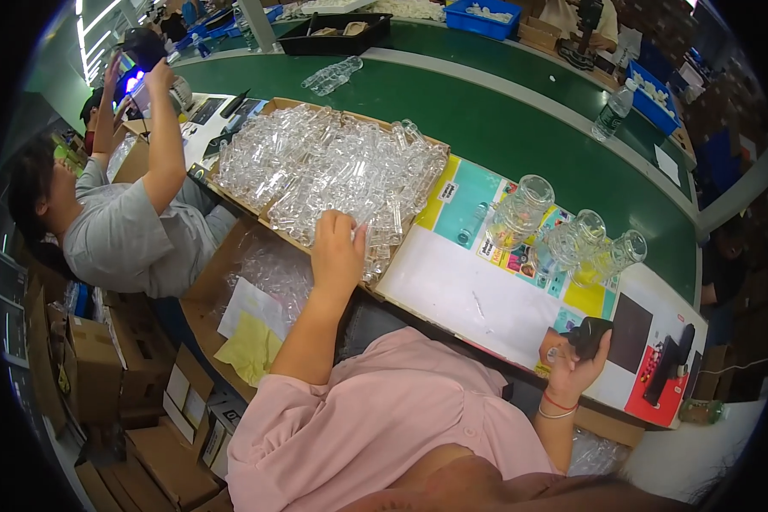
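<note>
Many clear pieces (333, 166) lie beneath the curled left hand (338, 249), hold unclear; right hand (575, 372) clasps black object (590, 336).

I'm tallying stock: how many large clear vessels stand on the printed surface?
3: in a row, the left vessel nearest the cardboard box, then the middle vessel, then the right vessel.

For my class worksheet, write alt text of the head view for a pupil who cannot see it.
A person's left hand is at a shallow cardboard box heaped with clear pieces, while the right hand holds a black object. Three clear vessels stand right of the box; a co-worker sits at left.
</note>
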